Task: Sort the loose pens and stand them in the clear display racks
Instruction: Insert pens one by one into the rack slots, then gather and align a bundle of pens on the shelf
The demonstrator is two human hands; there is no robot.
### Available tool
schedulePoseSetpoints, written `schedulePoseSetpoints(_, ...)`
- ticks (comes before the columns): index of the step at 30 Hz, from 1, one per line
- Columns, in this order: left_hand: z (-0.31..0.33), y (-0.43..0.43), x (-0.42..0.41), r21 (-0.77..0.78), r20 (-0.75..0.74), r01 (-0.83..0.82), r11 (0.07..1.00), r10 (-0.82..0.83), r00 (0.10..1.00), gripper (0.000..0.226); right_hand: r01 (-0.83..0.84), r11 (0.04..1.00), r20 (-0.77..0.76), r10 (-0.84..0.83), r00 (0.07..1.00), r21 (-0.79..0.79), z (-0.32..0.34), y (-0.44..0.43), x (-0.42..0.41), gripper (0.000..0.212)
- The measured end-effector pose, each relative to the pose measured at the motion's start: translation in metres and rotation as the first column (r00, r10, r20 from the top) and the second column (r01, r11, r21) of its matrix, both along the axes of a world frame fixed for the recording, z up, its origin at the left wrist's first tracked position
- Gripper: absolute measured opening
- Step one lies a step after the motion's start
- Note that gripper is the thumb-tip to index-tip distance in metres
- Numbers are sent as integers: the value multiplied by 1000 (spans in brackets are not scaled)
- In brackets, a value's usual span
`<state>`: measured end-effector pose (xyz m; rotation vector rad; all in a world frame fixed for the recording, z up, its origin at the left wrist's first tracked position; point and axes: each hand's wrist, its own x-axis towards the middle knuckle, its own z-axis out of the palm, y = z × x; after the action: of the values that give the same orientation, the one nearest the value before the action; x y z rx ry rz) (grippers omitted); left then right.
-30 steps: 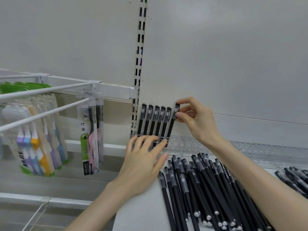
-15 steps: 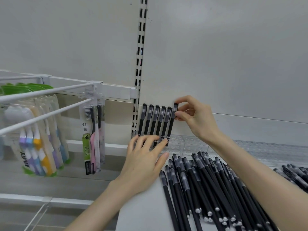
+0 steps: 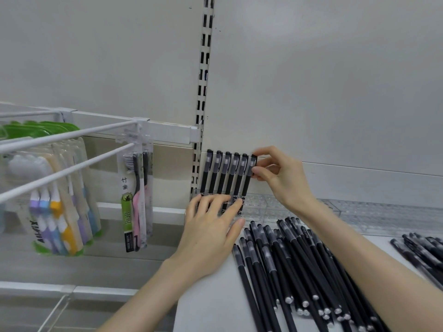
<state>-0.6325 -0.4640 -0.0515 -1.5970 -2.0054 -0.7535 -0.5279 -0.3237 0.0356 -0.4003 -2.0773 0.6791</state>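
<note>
Right hand (image 3: 285, 180) pinches rightmost pen (image 3: 247, 185); left hand (image 3: 211, 231) touches rack (image 3: 262, 208).

Left hand (image 3: 208, 228) hides standing pens (image 3: 224, 176) — lower ends.

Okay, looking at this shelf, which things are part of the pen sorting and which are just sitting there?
Part of the job:
- clear rack, left hand pressing on it
- five standing pens
- sixth pen, pinched by the right hand
- loose pens piled on the shelf
- smaller pile, far right

Just there:
- toothbrush packs on white hooks
- slotted upright
</note>
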Motion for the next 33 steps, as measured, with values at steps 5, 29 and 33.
schedulePoseSetpoints(5, 4, -1, 2, -36, -22, -17, 999, 16, 1000, 43, 48, 995, 46, -52, 998, 84, 1, 0, 3, 28)
schedulePoseSetpoints(29, 35, -33, 150, -352, 390, -260, 899, 393, 833, 60, -139, 981, 561, 39, 827, 136, -57, -15, 147, 51)
schedulePoseSetpoints(33, 37, -24, 150, -345, 523, -272, 898, 425, 739, 49, -146, 984, 576, 63, 815, 99, -60, -19, 151, 55)
